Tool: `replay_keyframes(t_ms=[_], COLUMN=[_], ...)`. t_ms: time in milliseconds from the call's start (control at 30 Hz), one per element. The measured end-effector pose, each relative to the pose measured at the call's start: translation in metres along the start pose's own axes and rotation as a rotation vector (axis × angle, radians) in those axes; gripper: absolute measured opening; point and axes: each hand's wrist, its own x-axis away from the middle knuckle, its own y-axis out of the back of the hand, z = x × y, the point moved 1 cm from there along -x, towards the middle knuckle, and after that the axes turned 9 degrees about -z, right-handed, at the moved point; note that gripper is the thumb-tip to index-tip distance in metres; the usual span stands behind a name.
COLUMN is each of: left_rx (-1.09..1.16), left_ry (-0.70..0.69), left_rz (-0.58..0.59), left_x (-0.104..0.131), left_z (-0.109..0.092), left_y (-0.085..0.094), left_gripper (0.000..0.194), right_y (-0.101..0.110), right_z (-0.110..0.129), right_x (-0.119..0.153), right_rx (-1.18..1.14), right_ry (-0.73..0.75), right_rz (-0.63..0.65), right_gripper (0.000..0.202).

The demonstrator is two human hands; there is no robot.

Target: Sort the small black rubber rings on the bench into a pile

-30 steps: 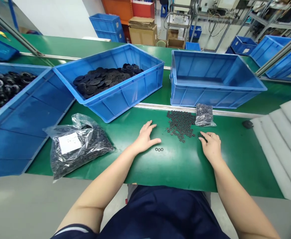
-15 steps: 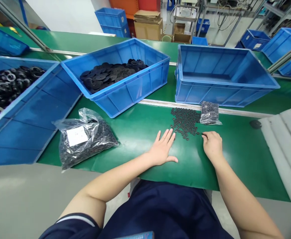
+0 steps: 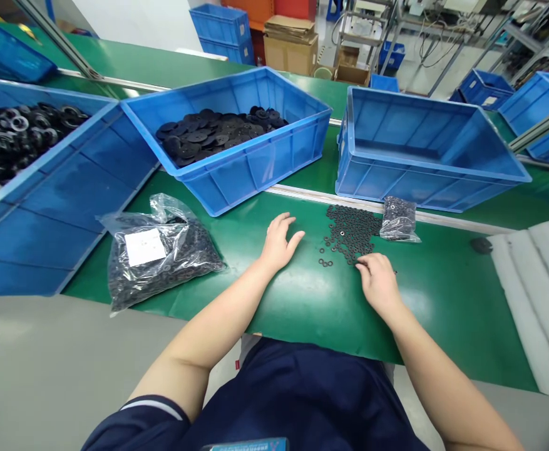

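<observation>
Many small black rings lie spread in a single patch on the green table. My right hand is at the near edge of this patch, its thumb and fingers drawn together over some rings; whether anything is pinched between them is too small to tell. To the left of the rings, my left hand hovers at or rests on the table with thumb and fingers apart, holding nothing. A small clear bag of rings touches the right side of the patch. A few loose rings lie between my hands.
At the left is a large clear bag with a white label. Behind stand a blue bin of black discs, an empty blue bin and, far left, a blue bin of larger rings. White foam sheets lie at the right.
My left hand has moved left and away from the rings. My right hand has shifted left to the near edge of the patch. The view has tilted slightly.
</observation>
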Motion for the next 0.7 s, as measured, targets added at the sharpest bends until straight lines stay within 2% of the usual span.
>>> replay_keyframes(t_ms=[67,167,267,367,533,700], left_rx=[0.019,0.034,0.003,-0.027,0.029,0.079], left_ry=[-0.132,-0.306,-0.345,-0.338,-0.341,-0.192], left_rz=[0.073,0.279,0.387,0.397,0.348,0.257], left_x=[0.008,0.024,0.035,0.037,0.035,0.033], left_z=[-0.017,-0.041,-0.052,-0.052,-0.048,-0.044], left_y=[0.002,-0.003,-0.013,-0.021,-0.021,-0.019], left_gripper=[0.037,0.033,0.024,0.014,0.013,0.009], right_y=[-0.012,-0.024,-0.029,-0.029,-0.034,-0.041], right_z=[0.021,0.037,0.038,0.034,0.038,0.051], right_x=[-0.005,-0.013,-0.016,-0.013,-0.008,-0.006], right_rx=[-0.057,-0.099,-0.115,-0.110,-0.101,-0.093], right_ry=[0.059,0.098,0.096,0.061,0.022,0.062], right_rz=[0.028,0.028,-0.011,-0.057,-0.068,-0.027], right_gripper=[0.016,0.016,0.015,0.014,0.016,0.019])
